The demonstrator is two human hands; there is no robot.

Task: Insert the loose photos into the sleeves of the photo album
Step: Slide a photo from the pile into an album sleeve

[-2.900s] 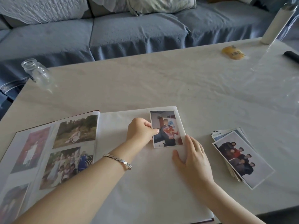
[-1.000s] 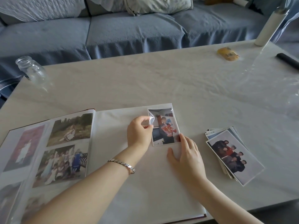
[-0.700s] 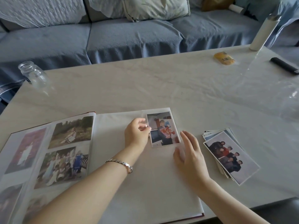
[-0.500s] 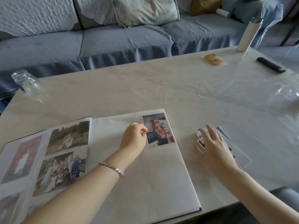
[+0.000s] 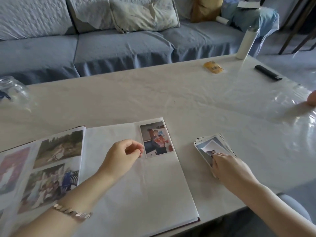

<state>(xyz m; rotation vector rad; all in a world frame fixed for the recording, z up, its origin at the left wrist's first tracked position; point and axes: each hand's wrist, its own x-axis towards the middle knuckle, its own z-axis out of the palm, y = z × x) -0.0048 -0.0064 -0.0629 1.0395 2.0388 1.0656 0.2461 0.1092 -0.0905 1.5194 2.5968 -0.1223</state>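
Observation:
The photo album (image 5: 136,194) lies open on the table, several photos filling its left page (image 5: 51,165). One photo (image 5: 156,139) sits at the top right of the white right page. My left hand (image 5: 123,154) rests on that page with fingers loosely curled, fingertips at the photo's left edge and nothing visible between them. The stack of loose photos (image 5: 220,141) lies to the right of the album. My right hand (image 5: 227,166) is on the stack's near end and pinches the top photo (image 5: 211,148), which bends upward.
A glass jar (image 5: 12,91) stands at the far left, with a white bottle (image 5: 246,43), a yellow packet (image 5: 212,66) and a black remote (image 5: 266,75) at the back right. Clear plastic film (image 5: 299,120) covers the table's right side. A blue sofa (image 5: 119,45) runs behind.
My right hand left the album page, moved right to the loose stack and took hold of its top photo. My left hand let the sleeve film down and stays beside the inserted photo.

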